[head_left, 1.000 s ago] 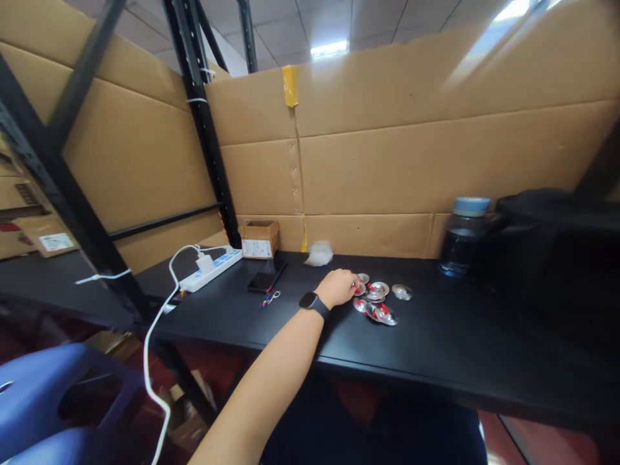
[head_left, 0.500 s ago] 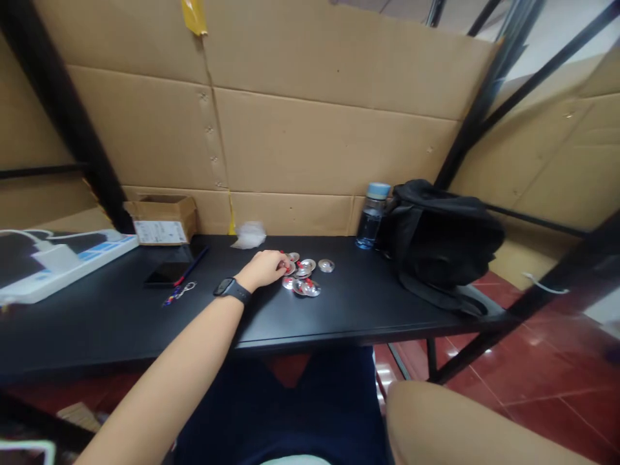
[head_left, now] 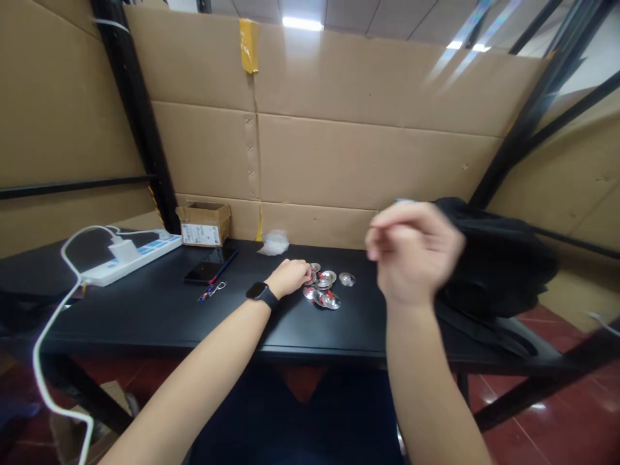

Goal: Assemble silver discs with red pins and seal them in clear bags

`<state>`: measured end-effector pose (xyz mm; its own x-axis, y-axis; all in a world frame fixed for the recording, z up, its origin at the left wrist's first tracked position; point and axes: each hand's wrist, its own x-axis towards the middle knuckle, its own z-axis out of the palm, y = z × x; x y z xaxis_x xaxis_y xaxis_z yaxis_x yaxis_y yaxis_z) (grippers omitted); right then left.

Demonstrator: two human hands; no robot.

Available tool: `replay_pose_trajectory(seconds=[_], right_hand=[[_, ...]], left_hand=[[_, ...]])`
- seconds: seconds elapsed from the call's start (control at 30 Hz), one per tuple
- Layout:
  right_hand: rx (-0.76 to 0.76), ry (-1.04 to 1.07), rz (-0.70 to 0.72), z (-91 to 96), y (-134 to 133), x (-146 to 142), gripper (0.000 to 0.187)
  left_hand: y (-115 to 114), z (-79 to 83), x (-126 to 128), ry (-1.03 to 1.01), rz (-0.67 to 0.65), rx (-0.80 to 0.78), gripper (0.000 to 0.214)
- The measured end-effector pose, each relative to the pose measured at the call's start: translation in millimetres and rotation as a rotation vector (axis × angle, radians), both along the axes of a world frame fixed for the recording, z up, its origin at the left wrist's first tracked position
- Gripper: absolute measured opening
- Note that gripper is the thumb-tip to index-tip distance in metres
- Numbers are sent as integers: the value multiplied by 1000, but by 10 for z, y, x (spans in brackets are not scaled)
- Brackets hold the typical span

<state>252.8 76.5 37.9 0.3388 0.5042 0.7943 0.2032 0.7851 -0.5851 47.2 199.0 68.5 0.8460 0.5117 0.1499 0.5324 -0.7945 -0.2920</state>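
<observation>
Head view, only view.

- We are seeing the left hand (head_left: 290, 276) resting knuckles-up on the black table (head_left: 145, 316), fingers curling over the left edge of a cluster of small metal discs (head_left: 323, 290) w/ red bits on them. Can't tell whether it is pinching a disc or just touching.
- One single disc (head_left: 347, 279) is lying just right of the cluster, apart from it.
- Right hand (head_left: 411, 252) is hanging raised in mid-air, nearer the camera, well apart from the discs. It is blurred, fingers bunching toward the thumb; can't tell if anything is in it.
- Progress, our judgement: discs are lying loose and overlapping, not lined up or stacked neatly, none in any container. Sorting or handling looks barely begun.
- Containers: small cardboard box (head_left: 203, 223) at the back wall, flaps open, contents not visible. Black bag (head_left: 498, 258) slumping at the table's right end, partly behind the right hand; inside not visible.
- Also on the table: phone (head_left: 203, 272), power strip (head_left: 130, 258).
</observation>
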Motion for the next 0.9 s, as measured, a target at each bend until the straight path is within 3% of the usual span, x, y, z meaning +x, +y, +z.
replay_pose_trajectory(seconds=[0.1, 0.17, 0.27, 0.33, 0.4, 0.47, 0.67, 0.9], right_hand=[[-7, 48, -5, 21, 391, -84, 19], [-57, 19, 40, -73, 664, -145, 18], [-180, -90, 292, -304, 950, -191, 44], [-187, -92, 447, -438, 1021, -207, 58], [-182, -75, 515, -513, 1023, -234, 70], [-180, -39, 489, -532, 996, -276, 74], [-188, -24, 230, -482, 950, -434, 59], [-230, -43, 57, -432, 987, -452, 55]], left_hand=[[35, -17, -5, -108, -35, -18, 11], [88, -20, -9, -265, -67, -77, 11], [168, 7, -12, -489, -68, -194, 13], [201, 37, -16, -560, -67, -269, 15], [214, 63, -20, -573, -87, -326, 17], [210, 75, -21, -562, -104, -354, 17], [176, 58, 4, -571, -112, -368, 18], [131, 182, -47, -473, -47, -178, 18]])
